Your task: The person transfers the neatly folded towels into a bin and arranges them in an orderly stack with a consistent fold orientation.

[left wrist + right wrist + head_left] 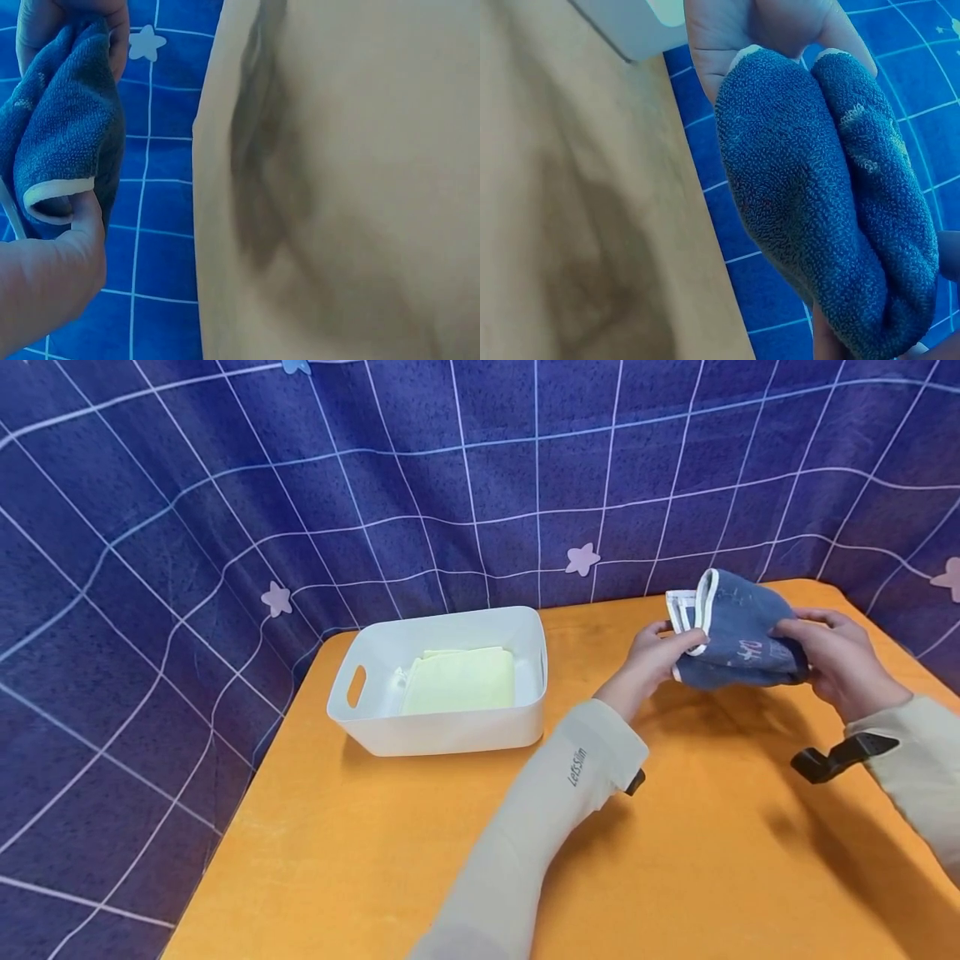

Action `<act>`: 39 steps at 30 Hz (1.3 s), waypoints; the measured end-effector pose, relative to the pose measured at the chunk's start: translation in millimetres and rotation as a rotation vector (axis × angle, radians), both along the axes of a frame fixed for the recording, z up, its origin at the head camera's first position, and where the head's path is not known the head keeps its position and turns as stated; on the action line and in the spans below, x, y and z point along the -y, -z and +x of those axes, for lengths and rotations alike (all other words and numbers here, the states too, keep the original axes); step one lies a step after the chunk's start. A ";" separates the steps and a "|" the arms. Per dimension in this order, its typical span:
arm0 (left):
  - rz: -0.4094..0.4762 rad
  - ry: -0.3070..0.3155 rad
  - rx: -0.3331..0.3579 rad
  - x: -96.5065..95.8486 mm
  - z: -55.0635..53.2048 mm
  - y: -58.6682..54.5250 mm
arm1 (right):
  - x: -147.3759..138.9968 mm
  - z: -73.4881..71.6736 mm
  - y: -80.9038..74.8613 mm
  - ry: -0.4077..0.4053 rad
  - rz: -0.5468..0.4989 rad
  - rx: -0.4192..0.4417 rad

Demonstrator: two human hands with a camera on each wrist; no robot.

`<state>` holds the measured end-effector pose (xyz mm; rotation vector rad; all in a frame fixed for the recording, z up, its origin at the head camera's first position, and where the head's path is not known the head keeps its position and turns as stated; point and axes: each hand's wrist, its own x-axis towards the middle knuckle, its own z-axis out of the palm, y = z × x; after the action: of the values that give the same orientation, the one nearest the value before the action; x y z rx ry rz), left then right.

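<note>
A dark blue terry towel (750, 631) with white edging is held folded above the right side of the table. My left hand (651, 662) pinches its white-edged end, thumb on the near side. At the opposite end my right hand (843, 660) grips the folded cloth. In the left wrist view the left thumb presses into the fold of the towel (67, 127). The right wrist view shows two thick rolls of the towel (802, 187) side by side, and the right hand's fingers are mostly hidden behind it.
A white plastic bin (450, 735) with handle holes stands on the orange table (300, 852) at left. Inside it lies a folded pale yellow cloth (465, 681). A blue curtain (480, 477) with white grid lines and stars hangs behind the table.
</note>
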<state>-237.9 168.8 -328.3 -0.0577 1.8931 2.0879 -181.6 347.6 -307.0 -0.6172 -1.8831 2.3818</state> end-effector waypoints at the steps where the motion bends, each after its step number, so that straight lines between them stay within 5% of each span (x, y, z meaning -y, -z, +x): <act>1: -0.008 0.000 -0.002 0.8 -0.7 -1.1 | 0.9 -0.2 -0.9 -0.001 0.000 -0.004; 28: 0.056 0.059 -0.036 22.0 -14.9 -26.1 | 21.2 -6.1 -23.5 -0.008 0.035 -0.119; 39: -0.062 0.057 -0.033 32.2 -17.0 -37.5 | 30.5 -12.0 -31.4 -0.007 0.040 -0.104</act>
<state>-254.9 136.6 -290.8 0.0170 1.9550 2.0052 -193.6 317.1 -275.6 -0.4745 -1.8880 2.3246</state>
